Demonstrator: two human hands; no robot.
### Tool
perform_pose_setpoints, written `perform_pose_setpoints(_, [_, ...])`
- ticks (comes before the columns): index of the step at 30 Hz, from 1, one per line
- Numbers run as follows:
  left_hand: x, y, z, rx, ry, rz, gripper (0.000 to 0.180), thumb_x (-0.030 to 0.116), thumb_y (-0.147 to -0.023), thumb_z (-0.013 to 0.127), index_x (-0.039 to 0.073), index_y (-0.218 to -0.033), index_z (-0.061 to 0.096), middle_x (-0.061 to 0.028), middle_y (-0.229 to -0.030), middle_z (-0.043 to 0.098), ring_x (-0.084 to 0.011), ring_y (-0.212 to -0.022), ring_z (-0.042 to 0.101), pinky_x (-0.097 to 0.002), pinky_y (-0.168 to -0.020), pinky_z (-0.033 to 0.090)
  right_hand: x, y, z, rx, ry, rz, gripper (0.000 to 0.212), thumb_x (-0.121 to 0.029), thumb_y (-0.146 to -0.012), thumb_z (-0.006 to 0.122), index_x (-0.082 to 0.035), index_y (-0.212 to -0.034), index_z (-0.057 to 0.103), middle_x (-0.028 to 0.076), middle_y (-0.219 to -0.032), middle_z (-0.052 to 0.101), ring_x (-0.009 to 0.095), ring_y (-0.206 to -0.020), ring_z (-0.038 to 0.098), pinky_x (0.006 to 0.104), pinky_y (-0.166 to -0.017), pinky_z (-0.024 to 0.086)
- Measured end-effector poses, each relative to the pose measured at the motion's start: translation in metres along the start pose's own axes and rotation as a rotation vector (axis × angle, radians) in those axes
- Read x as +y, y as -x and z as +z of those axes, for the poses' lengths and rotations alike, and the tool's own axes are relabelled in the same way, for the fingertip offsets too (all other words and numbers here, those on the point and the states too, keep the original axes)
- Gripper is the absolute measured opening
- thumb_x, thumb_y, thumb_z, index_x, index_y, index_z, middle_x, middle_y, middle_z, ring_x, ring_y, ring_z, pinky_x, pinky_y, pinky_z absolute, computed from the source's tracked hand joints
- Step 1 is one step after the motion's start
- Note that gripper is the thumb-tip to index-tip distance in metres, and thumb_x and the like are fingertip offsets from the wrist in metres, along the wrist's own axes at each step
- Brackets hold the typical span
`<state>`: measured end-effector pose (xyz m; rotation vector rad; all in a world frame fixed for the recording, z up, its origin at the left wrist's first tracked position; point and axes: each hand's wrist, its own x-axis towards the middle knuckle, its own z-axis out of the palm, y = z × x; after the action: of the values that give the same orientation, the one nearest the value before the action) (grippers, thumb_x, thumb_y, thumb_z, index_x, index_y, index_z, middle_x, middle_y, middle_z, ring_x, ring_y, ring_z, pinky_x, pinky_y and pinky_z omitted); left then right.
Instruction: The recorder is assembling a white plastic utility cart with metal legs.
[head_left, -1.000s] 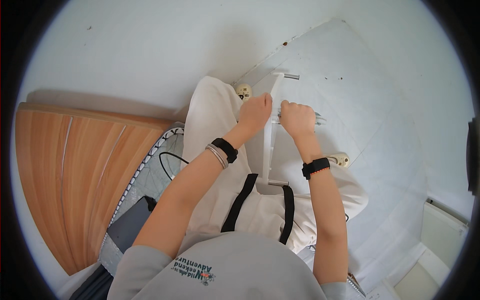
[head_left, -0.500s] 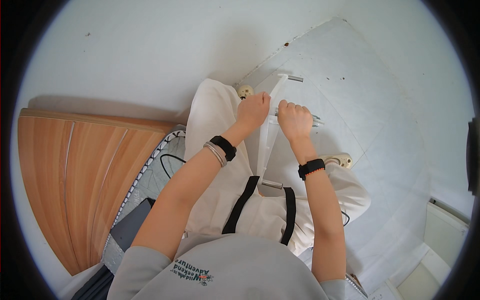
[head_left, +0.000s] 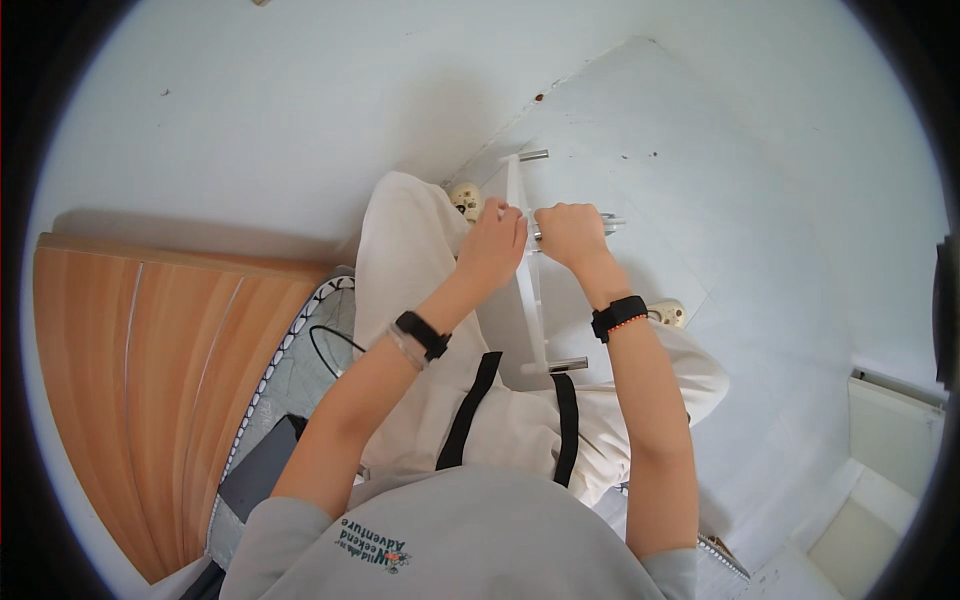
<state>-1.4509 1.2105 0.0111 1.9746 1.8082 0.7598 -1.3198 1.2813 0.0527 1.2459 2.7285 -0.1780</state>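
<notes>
A slim white frame (head_left: 532, 320) stands between my legs, with a short silver tube (head_left: 534, 155) at its far end and another silver tube (head_left: 569, 365) at its near end. At the frame's middle, my left hand (head_left: 492, 248) has its fingers bent against the left side, gripping it. Just to the right, my right hand (head_left: 577, 236) is closed in a fist, its knuckles facing up; what lies inside it is hidden. Silver rods (head_left: 612, 224) stick out beyond that fist on the right, partly covered by it.
My legs in cream trousers (head_left: 405, 260) flank the frame, with two black straps (head_left: 470, 415) hanging down. Cream shoes (head_left: 466, 200) show at both sides. A wood-coloured panel (head_left: 150, 380) leans at left beside a dark flat object (head_left: 258, 470). White walls rise around the pale floor (head_left: 760, 330).
The frame has turned so that its far end leans further left and its near end sits further right. My left hand's fingers have loosened from a fist, and the right fist has tilted.
</notes>
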Motion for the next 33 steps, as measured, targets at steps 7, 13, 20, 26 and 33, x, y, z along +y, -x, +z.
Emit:
perform_pose_setpoints(7, [0.025,0.018,-0.02,-0.083,0.107,-0.012,0.051,0.024,-0.077,0.06,-0.004,-0.114,0.041,-0.019,-0.11,0.043,-0.0365,-0.101,0.045,-0.0411,-0.084,0.039,-0.001,0.0,-0.008,-0.175,-0.04,0.02,0.008,-0.013,-0.066,0.06,-0.011,-0.073,0.063,0.008,-0.071,0.063,0.026,-0.068,0.063,0.035,-0.059,0.048])
perform_pose_setpoints(13, [0.022,0.008,-0.012,-0.081,-0.052,-0.167,0.062,0.021,-0.069,0.065,-0.004,-0.118,0.036,-0.0179,-0.112,0.042,-0.0353,-0.101,0.045,-0.0413,-0.084,0.04,0.001,0.005,0.001,0.05,-0.19,-0.042,0.024,-0.013,-0.064,0.064,-0.01,-0.087,0.057,0.008,-0.082,0.058,0.026,-0.08,0.058,0.0363,-0.066,0.047])
perform_pose_setpoints(20, [0.034,-0.001,-0.01,-0.091,-0.101,-0.074,0.059,0.016,-0.067,0.063,0.0,-0.117,0.036,-0.0163,-0.11,0.042,-0.0346,-0.098,0.045,-0.0423,-0.078,0.044,0.008,0.007,-0.009,-0.311,-0.176,0.184,0.023,-0.024,-0.065,0.062,-0.008,-0.081,0.063,0.011,-0.082,0.064,0.028,-0.077,0.062,0.0363,-0.068,0.049])
perform_pose_setpoints(26, [0.031,0.002,-0.015,-0.176,-0.164,-0.085,0.057,0.017,-0.067,0.062,0.001,-0.116,0.037,-0.0166,-0.11,0.043,-0.034,-0.098,0.046,-0.043,-0.075,0.046,-0.002,0.012,-0.014,-0.275,-0.14,0.201,0.018,-0.017,-0.068,0.06,-0.008,-0.082,0.067,0.011,-0.085,0.066,0.026,-0.079,0.064,0.0352,-0.066,0.051])
perform_pose_setpoints(33, [0.037,-0.001,-0.027,-0.239,-0.135,-0.174,0.065,0.023,-0.069,0.063,-0.005,-0.12,0.033,-0.0213,-0.101,0.053,-0.035,-0.094,0.051,-0.0433,-0.074,0.046,-0.005,0.013,-0.011,-0.2,-0.109,0.169,0.012,-0.014,-0.071,0.059,-0.01,-0.079,0.067,0.009,-0.082,0.066,0.025,-0.077,0.065,0.0346,-0.064,0.05])
